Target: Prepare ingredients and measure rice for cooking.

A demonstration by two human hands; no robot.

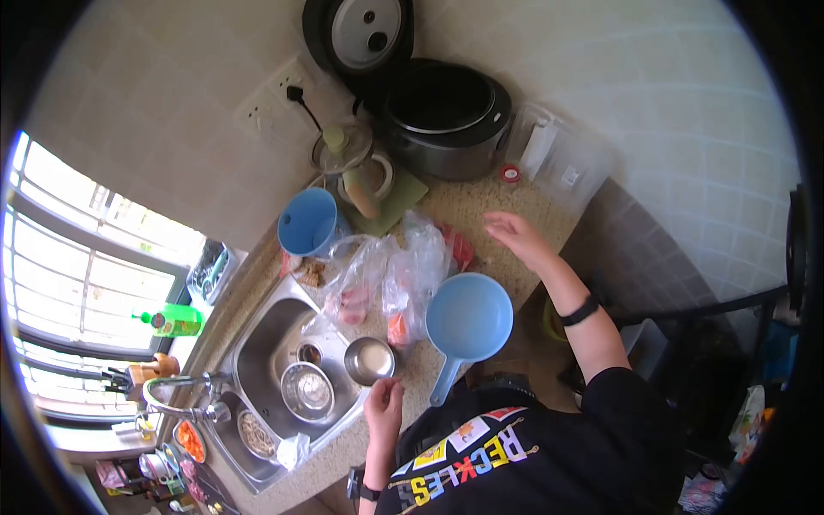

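Observation:
Near the front edge of the counter, my left hand (384, 405) is at the rim of a small metal bowl (371, 360) with pale contents; its fingers are bent together, and whether they grip the rim is unclear. My right hand (515, 236) hovers over the counter right of the plastic bags, fingers apart, holding nothing. Between the hands lies a light blue long-handled scoop (469, 318). Clear plastic bags (403, 270) with pinkish and orange food inside lie behind it, next to a red bag (457, 247).
The double sink (275, 356) at left holds a metal bowl (307, 391). A blue container (309, 223), a glass kettle (342, 154) and an open cooker (446, 120) stand at the back. A clear plastic box (558, 159) is at back right.

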